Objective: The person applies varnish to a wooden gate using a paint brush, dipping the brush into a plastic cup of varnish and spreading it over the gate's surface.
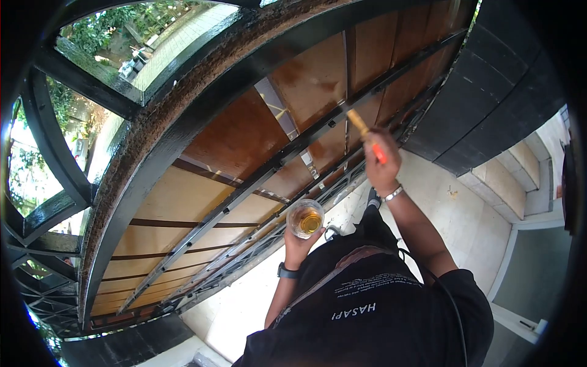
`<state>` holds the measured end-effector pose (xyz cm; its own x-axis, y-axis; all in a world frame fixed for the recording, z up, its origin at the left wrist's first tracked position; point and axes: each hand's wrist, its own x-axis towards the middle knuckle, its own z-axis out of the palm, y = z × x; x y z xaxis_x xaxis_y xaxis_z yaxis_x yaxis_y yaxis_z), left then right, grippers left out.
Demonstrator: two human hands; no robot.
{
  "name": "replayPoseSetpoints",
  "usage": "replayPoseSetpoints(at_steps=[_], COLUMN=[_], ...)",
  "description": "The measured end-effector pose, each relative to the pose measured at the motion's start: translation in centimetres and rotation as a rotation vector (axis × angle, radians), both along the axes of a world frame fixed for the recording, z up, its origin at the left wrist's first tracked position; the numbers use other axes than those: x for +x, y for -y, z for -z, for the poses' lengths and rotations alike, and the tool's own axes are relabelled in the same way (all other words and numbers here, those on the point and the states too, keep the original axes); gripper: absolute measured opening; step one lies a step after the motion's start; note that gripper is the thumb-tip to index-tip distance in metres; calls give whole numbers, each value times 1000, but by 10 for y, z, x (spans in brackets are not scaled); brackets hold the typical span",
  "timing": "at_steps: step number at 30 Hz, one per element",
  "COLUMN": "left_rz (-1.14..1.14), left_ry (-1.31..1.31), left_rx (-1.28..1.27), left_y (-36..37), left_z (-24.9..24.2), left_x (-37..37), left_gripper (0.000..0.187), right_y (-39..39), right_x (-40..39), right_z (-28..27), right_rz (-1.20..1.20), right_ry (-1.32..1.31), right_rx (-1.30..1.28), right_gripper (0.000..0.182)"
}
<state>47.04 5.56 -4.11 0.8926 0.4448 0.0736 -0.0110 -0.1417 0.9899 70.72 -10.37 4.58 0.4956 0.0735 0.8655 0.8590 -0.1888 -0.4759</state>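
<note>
My left hand (299, 246) is wrapped around a clear plastic cup (296, 214) with some amber liquid (310, 221) in the bottom. Higher up and to the right, my right hand (384, 164) grips a paintbrush (356, 120), its orange-red handle partly covered by my fingers. The tan end of the brush points up and left, near a black metal bar that crosses the brown wooden panels (312, 79). Slight blur hides whether the tip touches the surface. Some panels are dark, wet-looking brown, such as this one (238, 137); others are pale tan boards (177, 192).
A curved black metal frame (183, 116) edges the panels on the left, with open bars beyond it showing greenery. Dark panelling (483, 92) stands at upper right. Pale steps (498, 183) and a white-framed door (520, 275) are on the right, beside the light floor (449, 202).
</note>
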Motion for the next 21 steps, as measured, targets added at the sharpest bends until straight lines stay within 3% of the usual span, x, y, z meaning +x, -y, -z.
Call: replayPoseSetpoints(at_steps=[3, 6, 8, 10, 14, 18, 21], left_rz=[5, -1, 0, 4, -8, -12, -1], left_ry=[2, 6, 10, 10, 13, 20, 10], left_rx=[-11, -24, -25, -18, -8, -12, -8], left_y=[-1, -4, -4, -6, -9, -11, -10], left_z=[2, 4, 3, -2, -2, -1, -1], left_x=[4, 5, 5, 6, 4, 3, 5], left_gripper=[74, 76, 75, 75, 75, 74, 75], right_y=[-7, -8, -6, 3, 33, 49, 32], right_x=[-30, -35, -23, -6, 28, 43, 27], right_z=[-11, -5, 0, 3, 4, 5, -3], right_rz=[-290, -423, -373, -181, 118, 218, 204], right_ry=[49, 68, 36, -77, -53, -175, -82], right_rx=[-77, -210, -189, -69, -55, 49, -63], right_gripper=[31, 32, 33, 31, 22, 18, 18])
